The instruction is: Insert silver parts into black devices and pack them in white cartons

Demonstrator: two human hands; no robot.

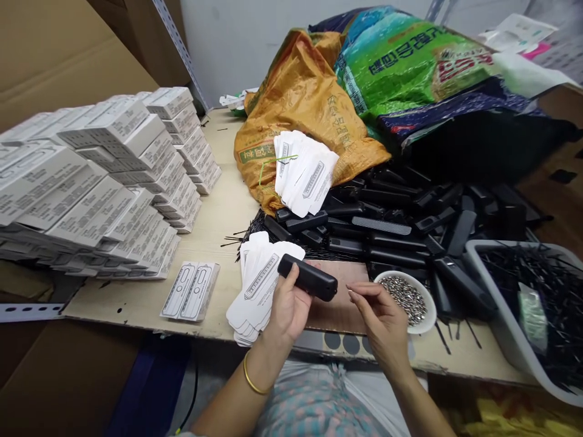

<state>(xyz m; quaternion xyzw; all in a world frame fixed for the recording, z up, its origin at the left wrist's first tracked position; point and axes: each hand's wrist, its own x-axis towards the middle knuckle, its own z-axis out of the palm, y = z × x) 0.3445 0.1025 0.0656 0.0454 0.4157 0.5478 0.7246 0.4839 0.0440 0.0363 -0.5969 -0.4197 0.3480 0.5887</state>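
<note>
My left hand [288, 308] grips a black oblong plastic case [308, 277] and holds it tilted above the table edge. My right hand [379, 315] hovers just right of the case with its fingertips pinched together; whatever they hold is too small to name. Right beside that hand stands a white bowl [427, 321] filled with small silvery metal pieces. A fanned stack of flat white card sleeves [255, 285] lies under and left of my left hand.
A heap of black cases [401, 224] covers the table's right half. A grey tub [501, 328] of thin black pins sits at far right. Stacked white boxes [100, 176] fill the left. More white sleeves [305, 171] rest on woven sacks [319, 97] behind.
</note>
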